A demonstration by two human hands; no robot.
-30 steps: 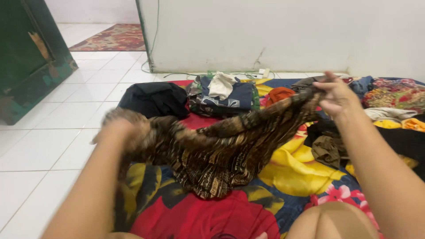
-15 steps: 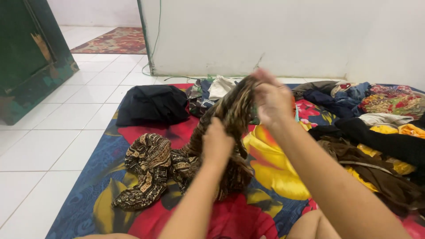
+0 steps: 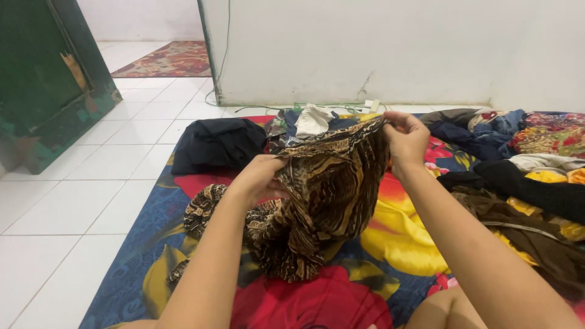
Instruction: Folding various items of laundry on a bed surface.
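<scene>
Both hands, left hand (image 3: 259,180) and right hand (image 3: 405,137), are closed on a brown-and-black patterned cloth garment (image 3: 323,195), held above the flowered blue, red and yellow mat (image 3: 402,240); the trailing hem could be snagged or bunched.

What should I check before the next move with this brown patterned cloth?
1. Left hand grips the cloth at its top edge: ok.
2. Right hand pinches the other end of that edge: ok.
3. Top edge stretched straight between the hands: ok.
4. Lower part lifted off the blanket: not ok, it lies bunched there.
5. Cloth apart from the black garment behind: ok.
6. Which side of the cloth faces out: cannot tell.
</scene>
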